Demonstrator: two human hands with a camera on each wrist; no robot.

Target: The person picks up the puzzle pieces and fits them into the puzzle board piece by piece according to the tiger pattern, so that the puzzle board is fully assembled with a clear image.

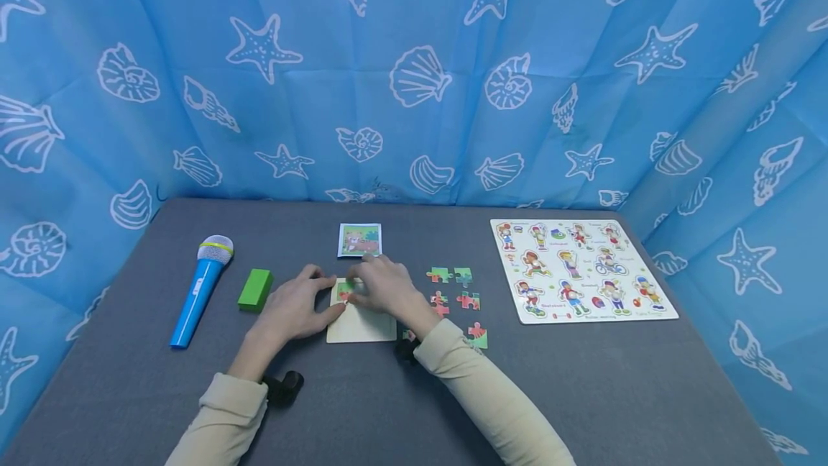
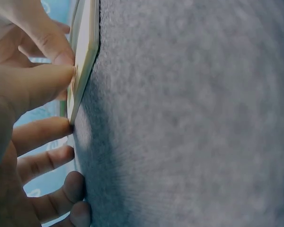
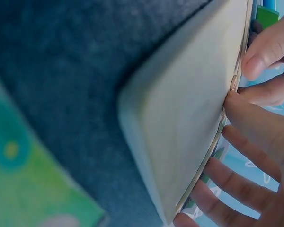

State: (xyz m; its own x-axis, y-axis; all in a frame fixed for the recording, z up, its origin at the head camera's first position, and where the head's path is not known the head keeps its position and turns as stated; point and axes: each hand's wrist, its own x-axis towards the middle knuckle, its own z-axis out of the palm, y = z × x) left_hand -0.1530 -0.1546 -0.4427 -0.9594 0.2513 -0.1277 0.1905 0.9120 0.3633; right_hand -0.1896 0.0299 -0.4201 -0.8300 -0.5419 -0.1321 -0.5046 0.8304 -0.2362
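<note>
A blue toy microphone (image 1: pixel 199 297) lies on the grey counter (image 1: pixel 614 394) near a green block (image 1: pixel 255 290); rightward, a sports-figure board (image 1: pixel 585 273) lies before a blue shell-printed curtain (image 1: pixel 456 117).

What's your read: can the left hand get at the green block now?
Likely yes: the green block sits close beside the left hand, nothing visible between them, though that hand would first have to leave the pale board it touches.

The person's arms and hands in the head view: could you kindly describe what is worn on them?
The left sleeve and right sleeve are plain beige with broad cuffs. A black device shows beside the left cuff, another beside the right. The left hand and right hand are bare.
</note>
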